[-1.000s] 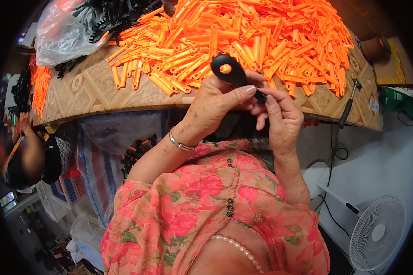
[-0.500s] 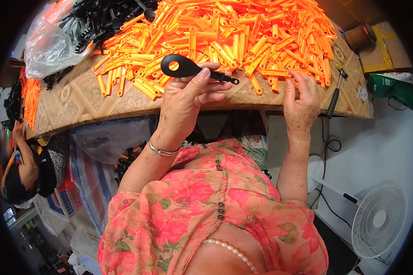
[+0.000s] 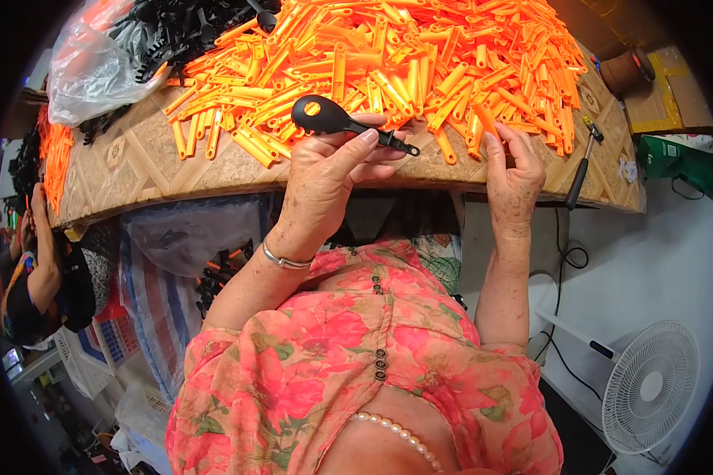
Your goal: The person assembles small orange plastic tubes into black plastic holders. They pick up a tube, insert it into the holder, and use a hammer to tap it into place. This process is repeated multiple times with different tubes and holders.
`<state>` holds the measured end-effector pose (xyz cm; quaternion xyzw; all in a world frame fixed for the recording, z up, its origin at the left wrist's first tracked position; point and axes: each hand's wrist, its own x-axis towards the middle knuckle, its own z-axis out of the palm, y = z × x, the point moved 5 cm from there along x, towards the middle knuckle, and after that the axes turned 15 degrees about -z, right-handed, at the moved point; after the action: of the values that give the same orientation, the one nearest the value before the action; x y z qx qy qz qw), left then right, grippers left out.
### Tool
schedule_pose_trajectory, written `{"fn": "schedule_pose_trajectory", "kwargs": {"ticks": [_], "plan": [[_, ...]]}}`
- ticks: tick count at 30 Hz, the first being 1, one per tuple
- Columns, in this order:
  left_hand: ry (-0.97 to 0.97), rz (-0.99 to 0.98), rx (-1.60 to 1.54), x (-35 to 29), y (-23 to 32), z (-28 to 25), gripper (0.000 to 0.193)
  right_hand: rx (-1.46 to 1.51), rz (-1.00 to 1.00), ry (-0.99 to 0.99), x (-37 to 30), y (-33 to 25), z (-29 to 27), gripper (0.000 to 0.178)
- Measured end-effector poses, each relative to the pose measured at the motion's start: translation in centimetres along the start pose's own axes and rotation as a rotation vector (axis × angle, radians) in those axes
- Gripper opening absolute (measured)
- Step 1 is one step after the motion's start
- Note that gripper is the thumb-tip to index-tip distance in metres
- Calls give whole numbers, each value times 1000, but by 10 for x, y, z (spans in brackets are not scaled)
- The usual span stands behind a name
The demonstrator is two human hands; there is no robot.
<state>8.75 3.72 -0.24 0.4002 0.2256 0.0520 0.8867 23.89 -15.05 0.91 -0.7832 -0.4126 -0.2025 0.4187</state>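
Note:
My left hand (image 3: 318, 176) is closed around the neck of a black pasta server head (image 3: 318, 115). Its bowl, with one round hole, points left, and its short connecting stem sticks out to the right past my fingertips. Between the thumb and fingers of my right hand (image 3: 515, 178), an orange plastic handle (image 3: 485, 118) is pinched, tilted, its upper end toward the pile. Both hands are over the near edge of the table, with a gap between the two parts. Just beyond them spreads a big heap of similar orange handles (image 3: 338, 70).
Black utensil heads (image 3: 184, 33) lie at the far left beside a clear plastic bag (image 3: 95, 71). A hammer (image 3: 581, 170) rests on the wood-patterned table (image 3: 135, 172) at right. A white fan (image 3: 651, 386) stands at lower right. Another person's arm (image 3: 46, 257) shows at far left.
My right hand has lifted an orange handle from the pile's near edge. The pasta server head has shifted slightly right and down in my left hand.

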Motion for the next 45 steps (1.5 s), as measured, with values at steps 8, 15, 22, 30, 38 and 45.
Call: {"fn": "schedule_pose_trajectory", "kwargs": {"ticks": [8,15,22,30,38,45], "plan": [[3,30,-30,-3,1,-1,28,-229,-224,9,26,-10,1,25],[25,33,-44,-6,0,-9,29,-258,-380,-279,17,-38,37,29],[44,66,-26,-12,2,-4,30,18,-391,-83,30,-32,36,20],[21,47,-40,-9,-3,-5,30,425,-339,-217,22,-85,23,29],[-12,8,-62,-10,-8,0,25,321,-311,-150,-3,-91,29,36],[-74,-89,-226,-8,-22,-2,22,86,-412,-60,-9,-93,18,34]]}}
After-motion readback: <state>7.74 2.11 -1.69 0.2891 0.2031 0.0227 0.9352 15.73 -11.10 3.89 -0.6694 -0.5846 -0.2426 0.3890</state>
